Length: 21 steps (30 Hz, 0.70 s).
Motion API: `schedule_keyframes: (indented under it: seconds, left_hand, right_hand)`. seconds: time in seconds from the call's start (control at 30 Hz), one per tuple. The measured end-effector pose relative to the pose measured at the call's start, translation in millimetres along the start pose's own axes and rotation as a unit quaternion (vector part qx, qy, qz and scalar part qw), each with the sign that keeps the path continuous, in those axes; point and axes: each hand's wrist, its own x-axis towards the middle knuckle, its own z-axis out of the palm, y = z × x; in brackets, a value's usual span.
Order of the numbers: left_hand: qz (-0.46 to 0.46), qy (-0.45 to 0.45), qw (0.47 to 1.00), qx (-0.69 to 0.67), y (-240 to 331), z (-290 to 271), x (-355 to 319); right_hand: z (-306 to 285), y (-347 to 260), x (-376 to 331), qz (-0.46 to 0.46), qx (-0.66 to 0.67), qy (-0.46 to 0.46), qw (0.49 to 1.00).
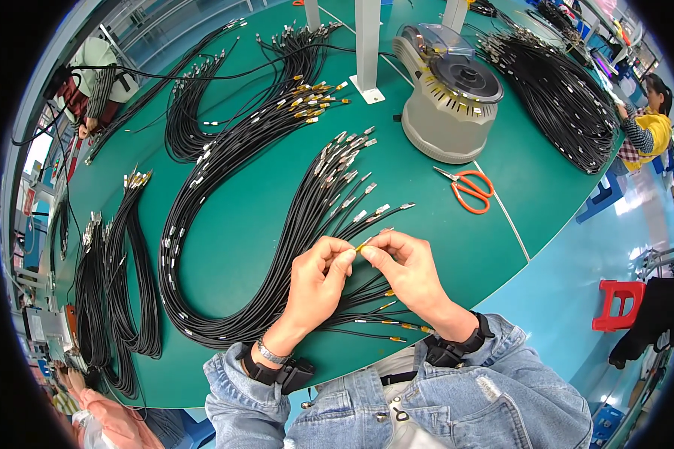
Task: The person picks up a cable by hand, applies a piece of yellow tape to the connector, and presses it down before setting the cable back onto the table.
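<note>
My left hand (316, 283) and my right hand (408, 271) meet over the near part of the green table. Both are closed in a pinch on a small yellow-banded cable end (362, 246), mostly covered by my fingertips. A big bundle of black cables (202, 202) curves in a U around to my left hand. Some of its ends, with silver and white tips (344, 168), fan out beyond my hands. Other ends with yellow bands (406, 325) stick out beneath my wrists. The far end of the bundle carries yellow-tagged tips (311, 101).
Orange-handled scissors (472, 191) lie right of my hands. Behind them stands a grey round-bodied dispenser (448, 127) with a black disc on top. More black cable bundles lie at far right (554, 97) and left (135, 277). A metal post (367, 52) rises from the table (254, 247). Other people sit around.
</note>
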Motion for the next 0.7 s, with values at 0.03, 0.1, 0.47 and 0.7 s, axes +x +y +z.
schedule_keyframes:
  seconds: [0.03, 0.1, 0.47, 0.7]
  left_hand:
    - [-0.038, -0.015, 0.998, -0.04, 0.2, -1.8, 0.5]
    - [-0.076, -0.03, 0.993, -0.08, 1.0, -4.3, 1.7]
    - [-0.083, -0.086, 0.988, -0.096, 2.9, -11.6, 3.1]
    - [-0.047, -0.044, 0.995, -0.074, 6.4, -8.0, 3.9]
  right_hand:
    - [0.2, -0.2, 0.0, 0.004, 0.002, -0.001, 1.0]
    - [0.8, -0.5, -0.3, -0.001, 0.0, -0.003, 1.0]
    - [2.1, -2.2, -2.6, -0.055, -0.001, -0.01, 0.998]
    - [0.0, -0.5, -2.0, -0.054, 0.003, -0.03, 0.998]
